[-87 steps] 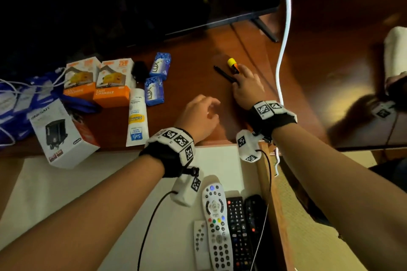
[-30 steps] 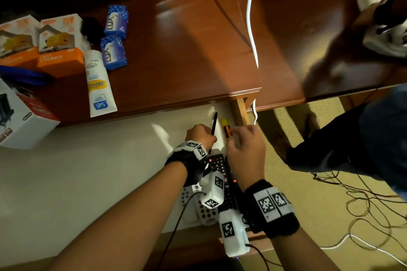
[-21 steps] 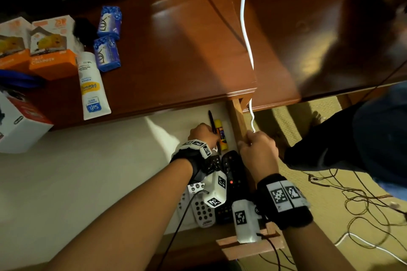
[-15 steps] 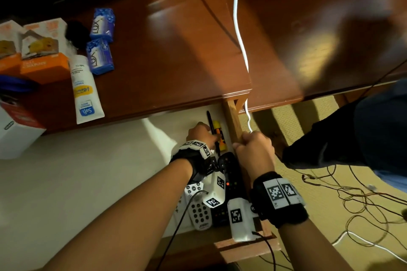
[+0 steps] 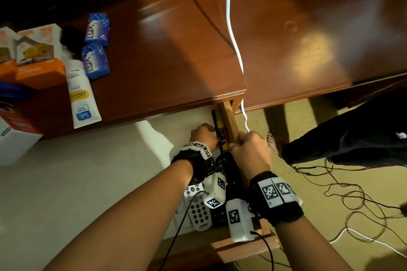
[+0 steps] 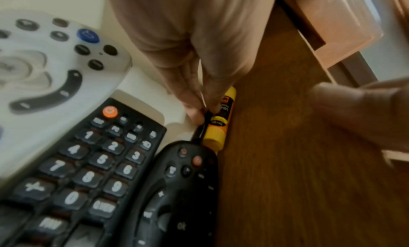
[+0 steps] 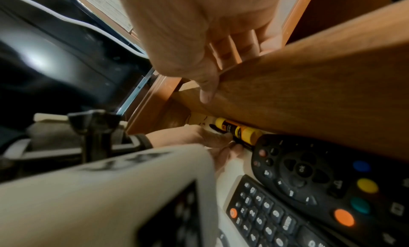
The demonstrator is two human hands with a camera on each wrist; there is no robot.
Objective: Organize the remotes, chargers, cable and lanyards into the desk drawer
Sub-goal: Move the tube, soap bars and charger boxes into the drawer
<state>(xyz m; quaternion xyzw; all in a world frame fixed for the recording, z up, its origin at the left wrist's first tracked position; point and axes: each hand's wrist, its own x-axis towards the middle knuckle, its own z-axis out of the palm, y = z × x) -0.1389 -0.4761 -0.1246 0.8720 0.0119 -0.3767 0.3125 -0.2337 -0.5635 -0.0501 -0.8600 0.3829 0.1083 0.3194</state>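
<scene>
The desk drawer point(image 5: 229, 121) stands open with a pale lining. A white remote point(image 5: 199, 211) and black remotes point(image 5: 231, 171) lie side by side at its right end. Beyond them a black pen point(image 5: 214, 119) and a yellow glue stick point(image 5: 221, 133) lie along the right wall. My left hand point(image 5: 204, 136) pinches the pen point(image 6: 202, 130) beside the glue stick point(image 6: 218, 126). My right hand point(image 5: 248, 149) grips the drawer's wooden side wall point(image 7: 309, 93), fingers over its top and thumb on the inner face. Orange charger boxes point(image 5: 35, 59) stand on the desk at the far left.
On the desk point(image 5: 165, 50) lie a white lotion tube point(image 5: 80, 92), two blue soap packs point(image 5: 97, 46) and a white box point(image 5: 13, 138). A white cable point(image 5: 233, 39) hangs past the desk corner near my right hand. Another person's leg and thin wires lie on the floor at right.
Both hands came down from the desk top into the drawer with the pen and glue stick. The right hand let the glue stick go and moved onto the drawer's side wall.
</scene>
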